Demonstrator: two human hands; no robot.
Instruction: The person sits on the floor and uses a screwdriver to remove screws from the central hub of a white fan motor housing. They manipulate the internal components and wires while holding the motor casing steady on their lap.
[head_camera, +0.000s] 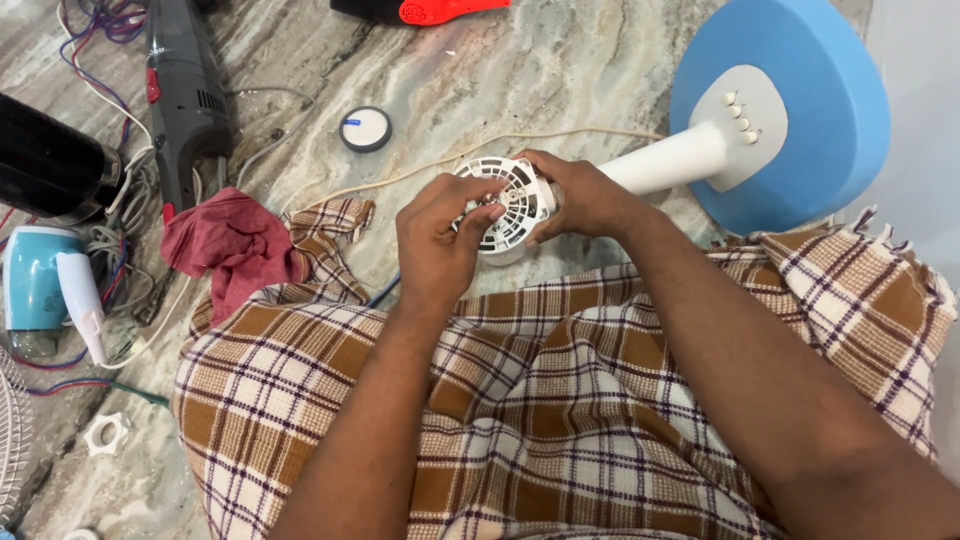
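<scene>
We extend both forearms forward from the bottom edge, converging at centre. Our left hand (437, 243) is palm-down, fingers curled inward, fingertips pinched together. Our right hand (582, 195) is closed in a wrapping grip, thumb toward the left hand.

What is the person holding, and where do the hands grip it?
A white vented plastic fan motor housing: the left hand pinches its front face, the right hand clasps its far side.

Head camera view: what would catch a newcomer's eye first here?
At centre, both hands, left hand and right hand, grip a white vented fan motor housing. Its white stem runs up right to a big blue round base. Below is a brown checked cloth over the lap; a red rag lies left on the marble floor.
</scene>
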